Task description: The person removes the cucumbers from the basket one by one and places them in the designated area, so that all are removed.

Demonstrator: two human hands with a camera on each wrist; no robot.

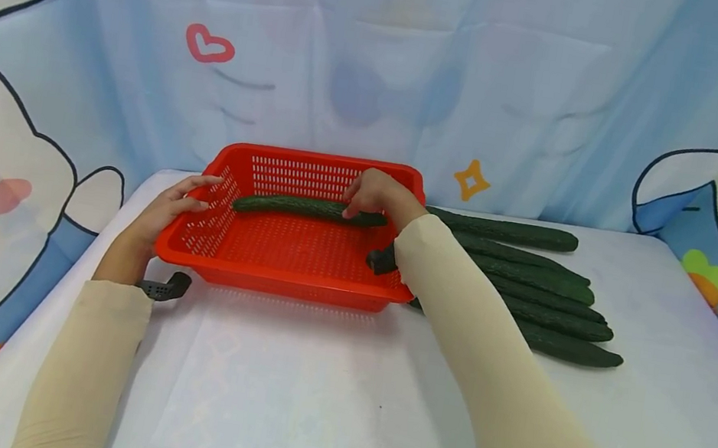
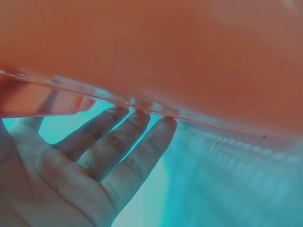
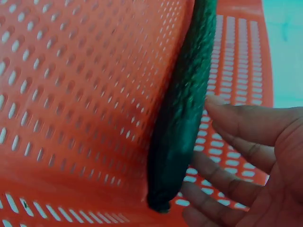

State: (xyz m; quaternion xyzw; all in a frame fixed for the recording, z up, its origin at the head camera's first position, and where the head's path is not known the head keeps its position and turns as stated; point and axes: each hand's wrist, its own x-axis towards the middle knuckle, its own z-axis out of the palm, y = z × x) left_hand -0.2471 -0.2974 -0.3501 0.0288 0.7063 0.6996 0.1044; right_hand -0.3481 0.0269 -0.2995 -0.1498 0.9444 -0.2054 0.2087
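A dark green cucumber (image 1: 292, 205) lies lengthwise in a red perforated plastic basket (image 1: 285, 275), along its back wall. My right hand (image 1: 377, 196) reaches over the basket's right side to the cucumber's near-right end. Seen from the right wrist, the loosely bent fingers (image 3: 222, 177) and thumb lie along one side of the cucumber (image 3: 182, 118), fingertips right at its skin, not wrapped round it. At the basket's left end, my left hand (image 1: 161, 214) rests against the rim. The left wrist view shows straight fingers (image 2: 137, 163) with their tips at the basket's edge.
Several more cucumbers (image 1: 553, 320) lie side by side on the white-covered table (image 1: 304, 402), right of the basket and partly behind my right sleeve. A pale blue cartoon-print curtain (image 1: 383, 65) hangs behind the table.
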